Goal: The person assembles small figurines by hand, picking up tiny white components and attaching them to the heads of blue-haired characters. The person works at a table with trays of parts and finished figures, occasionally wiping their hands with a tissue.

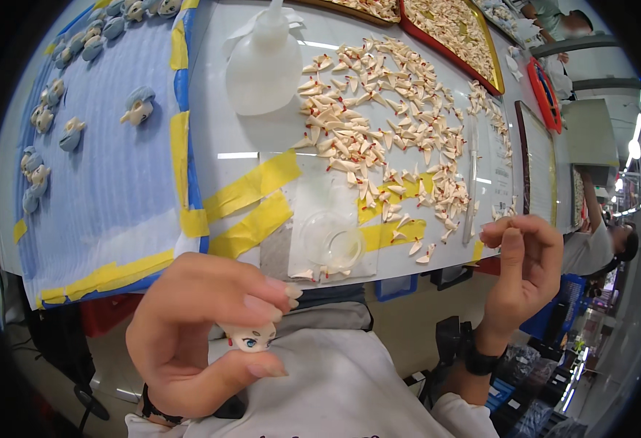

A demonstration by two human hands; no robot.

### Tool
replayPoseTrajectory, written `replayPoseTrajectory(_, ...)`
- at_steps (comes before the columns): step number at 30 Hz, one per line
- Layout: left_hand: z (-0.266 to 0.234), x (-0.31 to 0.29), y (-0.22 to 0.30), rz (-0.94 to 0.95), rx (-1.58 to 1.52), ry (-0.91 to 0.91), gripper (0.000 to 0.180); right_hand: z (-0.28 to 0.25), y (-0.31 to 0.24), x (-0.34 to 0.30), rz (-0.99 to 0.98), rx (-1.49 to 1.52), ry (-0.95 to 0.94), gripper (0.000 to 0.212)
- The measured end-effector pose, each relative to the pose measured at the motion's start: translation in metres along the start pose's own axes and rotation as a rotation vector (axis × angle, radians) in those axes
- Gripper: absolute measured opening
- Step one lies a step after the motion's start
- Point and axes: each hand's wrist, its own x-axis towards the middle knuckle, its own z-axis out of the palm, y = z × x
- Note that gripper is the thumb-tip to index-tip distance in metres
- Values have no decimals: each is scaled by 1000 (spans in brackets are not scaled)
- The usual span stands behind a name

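My left hand (181, 328) is closed on a small figurine head (253, 339) with a painted face and a red spot at its side. Thumb and fingers pinch it above my lap, covering much of it. Over the table's front edge on the right, my right hand (525, 266) has thumb and fingertips pressed together; whatever may be between them is too small to make out. Many cream, pointed pieces (349, 139) with red ends lie loose on the white table, beyond both hands. A small clear cup (335, 244) stands close to the front edge.
A blue padded mat (116, 197) edged with yellow tape carries several figurine heads (139, 106) with blue-grey tops. A white squeeze bottle (263, 73) stands beside it. Farther back sits a red-and-gold tray (452, 36) of pieces. Other people are at the right.
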Motion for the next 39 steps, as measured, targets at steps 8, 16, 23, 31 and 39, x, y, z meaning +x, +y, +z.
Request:
replayPoseTrajectory(8,-7,0,-8,108,21,-80,30,5,11,19,13,108,-55,18)
replayPoseTrajectory(16,-4,-8,0,-89,-195,23,29,20,-22,16,119,242,39,12)
replayPoseTrajectory(23,-13,-1,-10,127,143,-97,39,38,-32,11,-3,200,-180,16)
replayPoseTrajectory(31,-9,0,-10,91,101,-93,40,59,-32,3,-176,57,-299,21)
replayPoseTrajectory(39,9,0,-8,-40,-113,20,47,56,-40,6,-484,-313,-401,20)
